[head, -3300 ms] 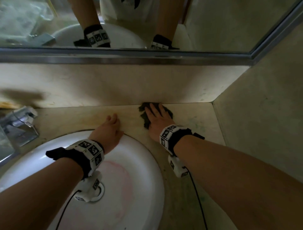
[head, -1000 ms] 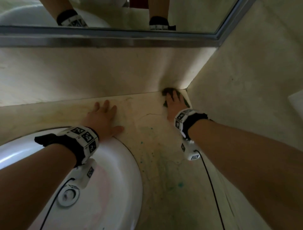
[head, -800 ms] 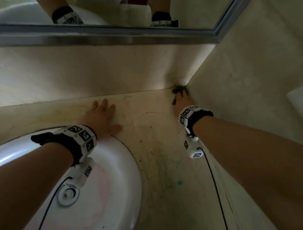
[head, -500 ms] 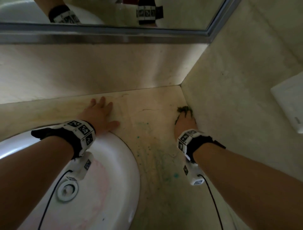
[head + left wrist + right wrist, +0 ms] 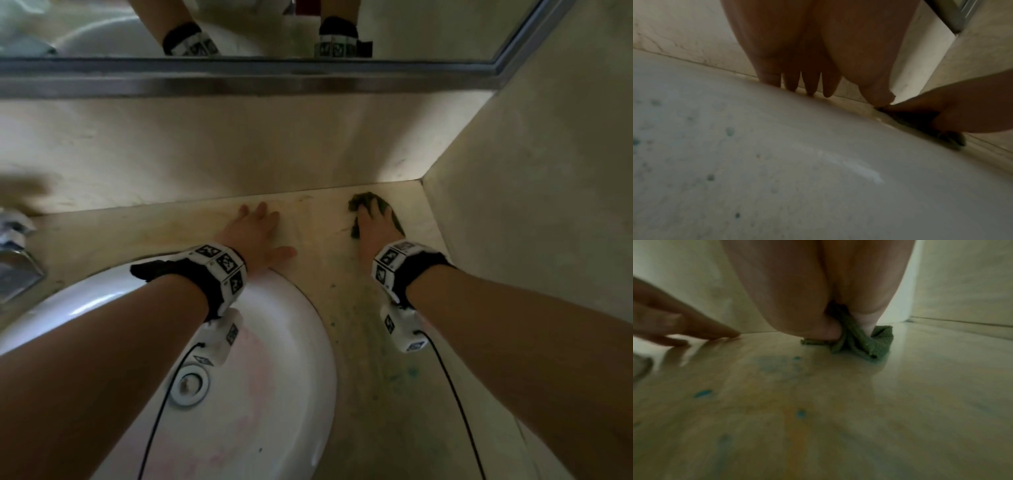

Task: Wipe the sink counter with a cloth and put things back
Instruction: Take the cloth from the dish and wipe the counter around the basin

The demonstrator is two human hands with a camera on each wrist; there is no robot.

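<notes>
Green cloth (image 5: 371, 207) sits upper right of frame, near the beige counter's (image 5: 325, 274) corner, pinned flat under the right hand (image 5: 376, 226). Left hand (image 5: 255, 236) rests spread, fingers straight, beside the white sink (image 5: 301, 329).

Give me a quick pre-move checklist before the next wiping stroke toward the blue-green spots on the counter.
1. Cloth under the right hand: ok, pressed on the counter near the back corner.
2. Left hand out of the stroke path: ok, flat on the counter beside the sink rim.
3. Spots left to wipe: not ok, blue-green marks remain nearer the person.
4. Cloth spread flat: not ok, bunched in folds.
5. Items to put back: cannot tell, none in view; only the faucet.
</notes>
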